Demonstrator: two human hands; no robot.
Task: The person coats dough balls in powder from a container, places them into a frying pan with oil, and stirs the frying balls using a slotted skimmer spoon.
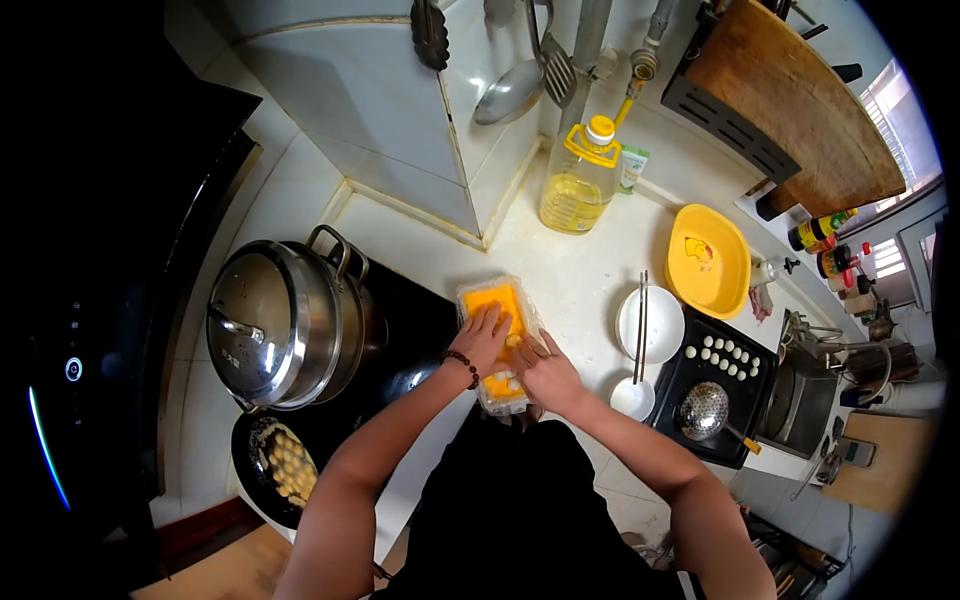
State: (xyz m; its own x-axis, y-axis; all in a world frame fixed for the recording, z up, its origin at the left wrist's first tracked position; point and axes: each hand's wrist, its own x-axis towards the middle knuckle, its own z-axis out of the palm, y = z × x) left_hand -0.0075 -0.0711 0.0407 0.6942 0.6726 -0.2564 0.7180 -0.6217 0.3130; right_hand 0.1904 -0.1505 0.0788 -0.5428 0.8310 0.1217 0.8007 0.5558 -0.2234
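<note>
A rectangular tray (466, 290) lined with wrinkled clear plastic wrap stands on the white counter in front of me. Inside it is a smooth orange layer (493, 297), with small pale yellow pieces (513, 341) along its middle, partly hidden by my fingers. My left hand (481, 340), a dark bead bracelet at its wrist, lies over the tray's left side with fingers stretched out on the orange layer. From the right, my right hand (547, 373) reaches over the tray edge, fingers extended and apart near the pale pieces. Its fingertips are partly hidden.
To the left, a lidded steel pot (270, 330) and a pan of yellow balls (290, 468) sit on the black cooktop (425, 330). Rightward are an oil bottle (580, 185), yellow basin (708, 262), white bowl (660, 330) with chopsticks, and black tray (672, 420) holding white balls and a strainer (703, 409).
</note>
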